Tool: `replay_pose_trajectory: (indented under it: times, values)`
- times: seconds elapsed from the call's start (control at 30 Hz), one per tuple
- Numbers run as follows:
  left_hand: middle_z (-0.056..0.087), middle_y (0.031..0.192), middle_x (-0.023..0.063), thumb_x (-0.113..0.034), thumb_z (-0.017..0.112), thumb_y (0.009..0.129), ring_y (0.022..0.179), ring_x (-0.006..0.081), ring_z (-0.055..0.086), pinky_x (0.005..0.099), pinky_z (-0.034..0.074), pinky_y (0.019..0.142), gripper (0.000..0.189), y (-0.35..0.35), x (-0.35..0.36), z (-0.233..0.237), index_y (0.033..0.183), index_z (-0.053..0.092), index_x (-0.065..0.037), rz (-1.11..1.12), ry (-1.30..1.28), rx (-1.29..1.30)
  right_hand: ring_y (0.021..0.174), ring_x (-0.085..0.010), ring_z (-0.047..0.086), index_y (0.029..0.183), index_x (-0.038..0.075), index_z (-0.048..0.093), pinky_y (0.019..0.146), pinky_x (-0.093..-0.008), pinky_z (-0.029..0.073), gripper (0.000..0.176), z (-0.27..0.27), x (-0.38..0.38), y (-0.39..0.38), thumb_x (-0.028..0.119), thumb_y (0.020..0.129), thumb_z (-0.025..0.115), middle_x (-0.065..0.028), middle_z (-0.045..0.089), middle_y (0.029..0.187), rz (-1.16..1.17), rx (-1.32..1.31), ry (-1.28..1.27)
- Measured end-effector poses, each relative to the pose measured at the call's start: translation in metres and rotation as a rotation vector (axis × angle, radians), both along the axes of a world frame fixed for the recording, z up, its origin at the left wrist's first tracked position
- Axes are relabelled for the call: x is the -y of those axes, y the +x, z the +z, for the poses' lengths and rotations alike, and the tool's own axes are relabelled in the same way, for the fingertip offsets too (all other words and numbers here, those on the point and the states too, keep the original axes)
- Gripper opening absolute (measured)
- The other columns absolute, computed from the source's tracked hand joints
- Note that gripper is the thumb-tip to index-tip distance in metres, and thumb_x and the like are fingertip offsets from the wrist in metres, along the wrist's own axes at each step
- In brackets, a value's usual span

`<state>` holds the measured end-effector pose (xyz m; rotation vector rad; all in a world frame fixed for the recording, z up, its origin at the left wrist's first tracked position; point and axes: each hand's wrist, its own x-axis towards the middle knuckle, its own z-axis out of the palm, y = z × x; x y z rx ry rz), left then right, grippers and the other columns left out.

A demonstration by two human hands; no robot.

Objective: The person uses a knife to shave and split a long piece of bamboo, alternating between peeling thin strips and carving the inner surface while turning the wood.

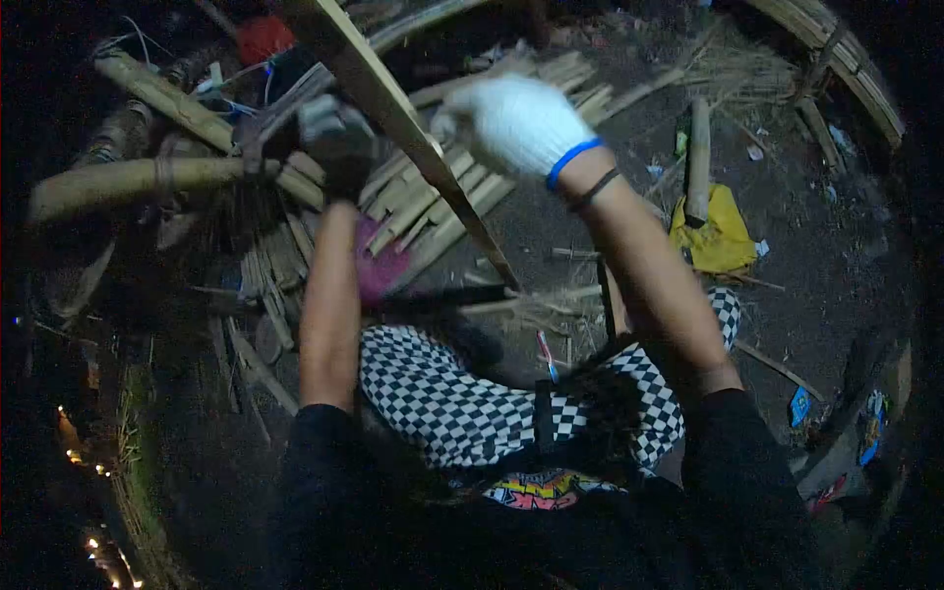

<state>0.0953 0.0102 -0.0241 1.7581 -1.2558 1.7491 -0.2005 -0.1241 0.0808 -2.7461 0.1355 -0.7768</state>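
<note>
Bamboo strip slanting between hands: left hand left, right hand right, fingers blurred, can't tell if closed! Split pieces crowding beneath strip, yellow bag well right.

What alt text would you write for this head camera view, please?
A person's left hand and white-gloved right hand flank a long, slanting bamboo strip. Split bamboo pieces lie beyond the checkered trousers; a yellow bag lies at right.

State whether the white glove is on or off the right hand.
On: the white glove covers the right hand, and its blue cuff ends just short of a dark wristband.
</note>
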Motion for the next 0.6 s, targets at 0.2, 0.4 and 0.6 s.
replay_pose_trajectory:
  times: [0.2,0.4,0.6]
  values:
    - [0.059,0.095,0.0148,-0.023,0.056,0.083,0.084,0.0343,0.056,0.0455,0.044,0.079,0.034,-0.055,0.011,-0.116,0.108,0.059,0.0,-0.159,0.177,-0.308,0.075,-0.0344,0.064,0.09,0.015,0.068,0.07,-0.046,0.05,0.023,-0.178,0.005,-0.017,0.028,0.083,0.05,-0.0157,0.066,0.082,0.002,-0.03,0.105]
    - [0.045,0.131,0.021,-0.027,0.055,0.083,0.122,0.0335,0.043,0.0411,0.035,0.102,0.058,-0.033,-0.002,-0.262,0.132,0.041,0.0,0.451,0.695,-0.407,0.082,-0.0397,0.061,0.089,0.006,0.062,0.073,-0.0482,0.048,0.028,-0.175,-0.016,-0.048,0.031,0.086,0.049,-0.0225,0.063,0.084,-0.181,-0.313,0.33]
    - [0.066,0.077,0.01,-0.034,0.068,0.08,0.069,0.0184,0.062,0.0324,0.047,0.061,0.039,-0.219,0.008,0.012,0.089,0.066,0.004,-0.421,0.056,-1.511,0.066,-0.0313,0.062,0.085,-0.001,0.059,0.059,-0.0404,0.05,0.029,-0.212,-0.032,-0.034,0.028,0.083,0.056,-0.0186,0.063,0.077,0.078,-0.461,1.136]
